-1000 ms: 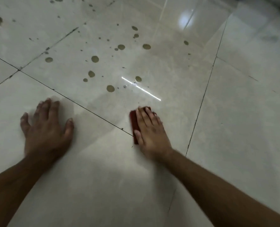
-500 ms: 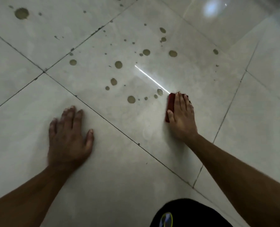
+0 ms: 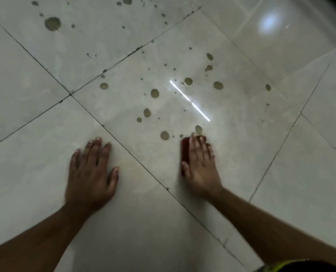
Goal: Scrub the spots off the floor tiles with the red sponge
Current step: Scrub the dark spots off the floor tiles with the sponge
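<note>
My right hand (image 3: 201,167) lies flat on the red sponge (image 3: 185,151) and presses it against the pale floor tile; only the sponge's left edge and far corner show past my fingers. Just beyond the fingertips lie brownish spots (image 3: 164,135), one of them (image 3: 198,129) almost touching the sponge. Several more spots (image 3: 154,93) are scattered over the same tile, and a large one (image 3: 52,23) sits on the far left tile. My left hand (image 3: 90,171) rests flat on the neighbouring tile, fingers spread, holding nothing.
Dark grout lines (image 3: 71,94) cross the glossy tiles diagonally. A bright streak of reflected light (image 3: 189,101) lies across the spotted tile and a round glare (image 3: 269,24) at the far right. A dark garment edge (image 3: 292,265) shows at the bottom right.
My right hand and the sponge have slid back towards me, away from the light streak, and a spot now shows beyond the fingertips. The left hand stays planted on the floor.
</note>
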